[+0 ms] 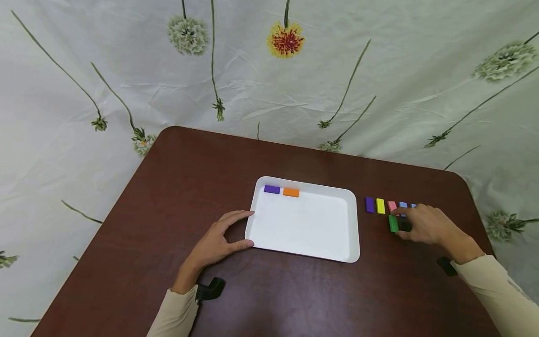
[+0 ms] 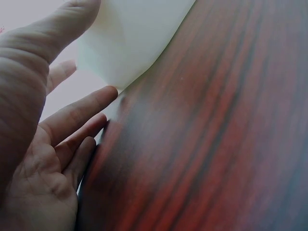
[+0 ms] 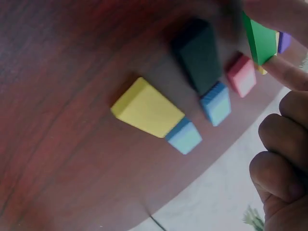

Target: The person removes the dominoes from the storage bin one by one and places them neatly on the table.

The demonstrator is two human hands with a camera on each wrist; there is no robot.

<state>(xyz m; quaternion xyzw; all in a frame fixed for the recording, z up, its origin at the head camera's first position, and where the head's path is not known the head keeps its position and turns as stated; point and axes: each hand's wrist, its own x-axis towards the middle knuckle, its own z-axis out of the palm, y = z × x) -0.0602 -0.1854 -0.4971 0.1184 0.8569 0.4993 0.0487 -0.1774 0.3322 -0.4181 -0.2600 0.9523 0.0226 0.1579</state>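
Thumb and index finger of my right hand (image 1: 429, 227) pinch a green block (image 1: 393, 223) by its two ends, right of the tray; the right wrist view shows the other fingers curled. A black block (image 3: 196, 57) and a yellow block (image 3: 147, 108) lie near that hand, partly or wholly covered by it in the head view. My left hand (image 1: 214, 241) touches the left side of a white tray (image 1: 353, 229) with spread, fairly straight fingers. Inside the tray, a purple block (image 1: 272, 189) and an orange block (image 1: 291, 192) lie end to end along the far wall, slightly apart.
Behind the green block runs a row with a purple block (image 1: 369, 205), a yellow block (image 1: 381, 206), a pink block (image 3: 242, 75) and two blue blocks, one being a blue block (image 3: 216, 103). The dark brown table (image 1: 202, 164) ends at a flowered cloth (image 1: 252, 84).
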